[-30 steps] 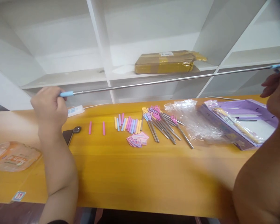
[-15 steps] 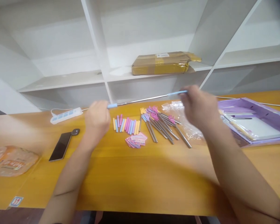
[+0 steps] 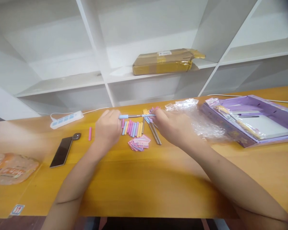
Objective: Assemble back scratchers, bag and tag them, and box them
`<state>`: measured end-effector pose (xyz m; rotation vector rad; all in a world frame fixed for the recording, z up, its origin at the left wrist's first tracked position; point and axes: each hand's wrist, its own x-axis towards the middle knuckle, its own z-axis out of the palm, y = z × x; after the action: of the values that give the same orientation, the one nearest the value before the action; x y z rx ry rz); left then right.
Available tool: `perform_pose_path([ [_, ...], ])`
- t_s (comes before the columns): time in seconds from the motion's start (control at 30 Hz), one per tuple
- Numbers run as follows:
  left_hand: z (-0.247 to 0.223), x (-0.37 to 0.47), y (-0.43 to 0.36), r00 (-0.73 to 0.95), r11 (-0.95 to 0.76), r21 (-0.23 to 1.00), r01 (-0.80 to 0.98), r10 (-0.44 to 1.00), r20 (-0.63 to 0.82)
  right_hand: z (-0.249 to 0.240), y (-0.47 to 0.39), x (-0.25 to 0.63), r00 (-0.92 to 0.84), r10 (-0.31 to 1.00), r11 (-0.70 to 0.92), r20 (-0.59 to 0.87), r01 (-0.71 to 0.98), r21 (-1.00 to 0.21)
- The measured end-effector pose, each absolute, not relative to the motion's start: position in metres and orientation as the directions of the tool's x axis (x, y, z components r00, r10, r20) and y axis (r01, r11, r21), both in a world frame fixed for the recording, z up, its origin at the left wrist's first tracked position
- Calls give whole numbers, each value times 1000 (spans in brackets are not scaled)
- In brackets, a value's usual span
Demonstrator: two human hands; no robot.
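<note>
So there's one metal rod (image 3: 135,116) being worked on, held pretty level between two fists above the surface (image 3: 139,182), over toward its far edge. The grip of the left hand (image 3: 108,127) is curled tight around the rod's left end, with a bit of blue sleeve (image 3: 124,117) poking out past the fingers. The grip of the right hand (image 3: 170,125) is clamped on the other end, also blue; what's tucked inside that fist can't be told. Only a short stretch of metal is seen between the blue bits, so the rod looks mostly collapsed. Progress-wise, blue is seen at both ends, so this one can probably be counted as nearly done. Plenty seems left, though. A row of loose sleeves (image 3: 134,129) in mixed colours is laid out around the middle of the far edge, and one pink sleeve (image 3: 90,133) is parked well to the left. Just right of the row, some bare rods (image 3: 156,134) are pointed at the near edge, no sleeves on them yet; the pile behind the right hand is hidden, so it can't be counted. The pink cards (image 3: 139,143) are fanned out on the near-edge side of the sleeves, apparently unused. Clear plastic bags (image 3: 194,118) are heaped farther right along the far edge, beside the purple box (image 3: 230,132).
</note>
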<state>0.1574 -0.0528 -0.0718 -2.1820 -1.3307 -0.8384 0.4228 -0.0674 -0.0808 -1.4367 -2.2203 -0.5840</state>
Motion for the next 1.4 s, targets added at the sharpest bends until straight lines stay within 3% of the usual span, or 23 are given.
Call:
perform_pose_path([
  [0.2, -62, 156, -59, 407, -468, -115, 876, 593, 695, -76, -69, 437, -441, 621, 507, 648, 856, 97],
  [0.57, -62, 167, -66, 476, -607, -30, 794, 591, 652, -73, -69, 438, -514, 523, 561, 680, 808, 179],
  [0.83, -70, 162, -65, 410, -366, -215, 905, 621, 668, -80, -80, 414, -622, 505, 693, 598, 706, 148],
  [1.13, -63, 155, -67, 434, -310, -310, 899, 525, 733, -81, -87, 411, -609, 458, 659, 647, 721, 213],
  [1.4, -44, 124, -55, 220, -253, -89, 963, 557, 800, -54, -95, 441, -552, 351, 491, 756, 796, 354],
])
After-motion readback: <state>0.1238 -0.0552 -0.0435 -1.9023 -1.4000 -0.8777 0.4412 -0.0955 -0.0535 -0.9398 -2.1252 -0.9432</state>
